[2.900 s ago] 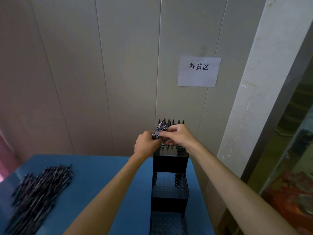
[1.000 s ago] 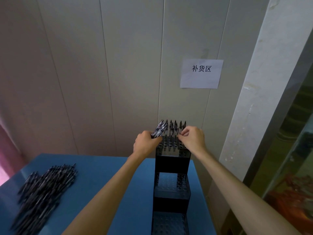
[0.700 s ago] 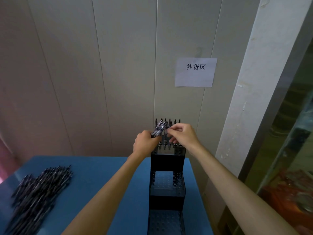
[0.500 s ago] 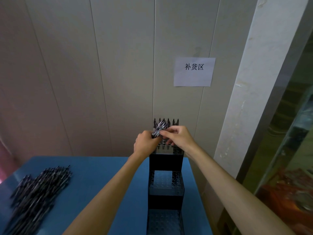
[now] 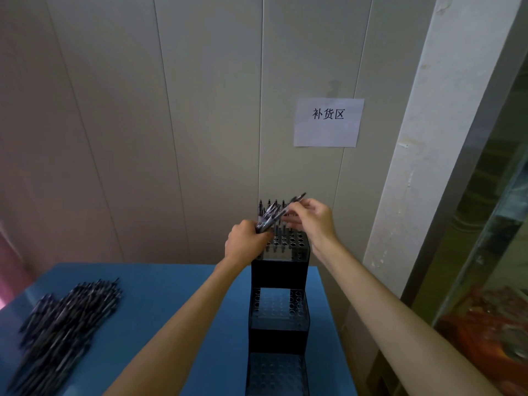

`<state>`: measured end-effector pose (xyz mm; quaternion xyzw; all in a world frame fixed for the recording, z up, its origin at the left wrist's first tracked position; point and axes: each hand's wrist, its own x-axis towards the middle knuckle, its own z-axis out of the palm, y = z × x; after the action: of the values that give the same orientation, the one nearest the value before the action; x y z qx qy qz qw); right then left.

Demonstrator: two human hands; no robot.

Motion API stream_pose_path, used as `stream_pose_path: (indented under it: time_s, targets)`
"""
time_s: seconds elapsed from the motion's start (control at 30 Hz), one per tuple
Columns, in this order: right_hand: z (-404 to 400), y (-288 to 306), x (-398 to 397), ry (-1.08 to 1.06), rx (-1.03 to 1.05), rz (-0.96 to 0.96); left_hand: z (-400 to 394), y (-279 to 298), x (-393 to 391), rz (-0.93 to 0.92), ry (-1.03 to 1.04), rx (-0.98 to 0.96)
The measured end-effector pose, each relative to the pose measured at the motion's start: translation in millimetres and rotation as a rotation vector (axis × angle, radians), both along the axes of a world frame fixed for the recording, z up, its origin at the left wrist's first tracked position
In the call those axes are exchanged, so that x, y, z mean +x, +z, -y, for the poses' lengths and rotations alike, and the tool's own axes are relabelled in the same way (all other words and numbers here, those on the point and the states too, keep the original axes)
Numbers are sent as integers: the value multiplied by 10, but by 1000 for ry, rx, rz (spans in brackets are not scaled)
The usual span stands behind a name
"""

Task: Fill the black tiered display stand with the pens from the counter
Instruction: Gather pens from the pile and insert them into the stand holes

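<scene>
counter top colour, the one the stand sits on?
Blue: the counter under the black stand is plain blue, seen in the head view.

The stand (image 5: 279, 310) sits on the tabletop (image 5: 171, 310), at its right edge, its steps rising toward the wall (image 5: 171, 124) behind it. Pens (image 5: 278, 232) stand in holes of the top step; the two lower steps lie in front of it. Left of the stand, well apart, a heap of pens (image 5: 63, 327) lies on the tabletop. Over the top step, the left hand (image 5: 245, 242) grips a bundle of pens (image 5: 268, 218) at the stand's left side; the right hand (image 5: 313, 220), just right of it, pinches one pen (image 5: 295, 200). Above and right of the stand a paper sign (image 5: 328, 122) hangs on the wall. A pillar (image 5: 428, 152) stands right of the stand.
</scene>
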<state>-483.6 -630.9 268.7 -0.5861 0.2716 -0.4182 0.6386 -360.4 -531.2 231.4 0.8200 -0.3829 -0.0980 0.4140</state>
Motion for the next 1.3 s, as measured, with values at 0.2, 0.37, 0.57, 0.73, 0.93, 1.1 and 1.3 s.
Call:
stream_pose_path:
  time_s: [0.2,0.37,0.57,0.73,0.93,1.1,1.3]
  targets:
    - [134,90,-58,-83,6,71,-48,-17,40,-9,1,-12]
    - [232,46,-92,-201,-189,-39,-75,-45,87,-15,35,-7]
    - [358,-111,-74,-278,-580,-241,-86,-42,137,-30,25,-18]
    - [367,-163,-10,-244,-719,-314,-83,-30,168,-16,36,-14]
    - [383,-190,65,-198,-789,-450,-80,-40,195,-30,21,-23]
    - [386,-266,57,-153,-780,-611,-82,-63,225,-42,11,-40]
    - [375,-336,46,-160,-763,-623,-58,-92,239,-47,-7,-36]
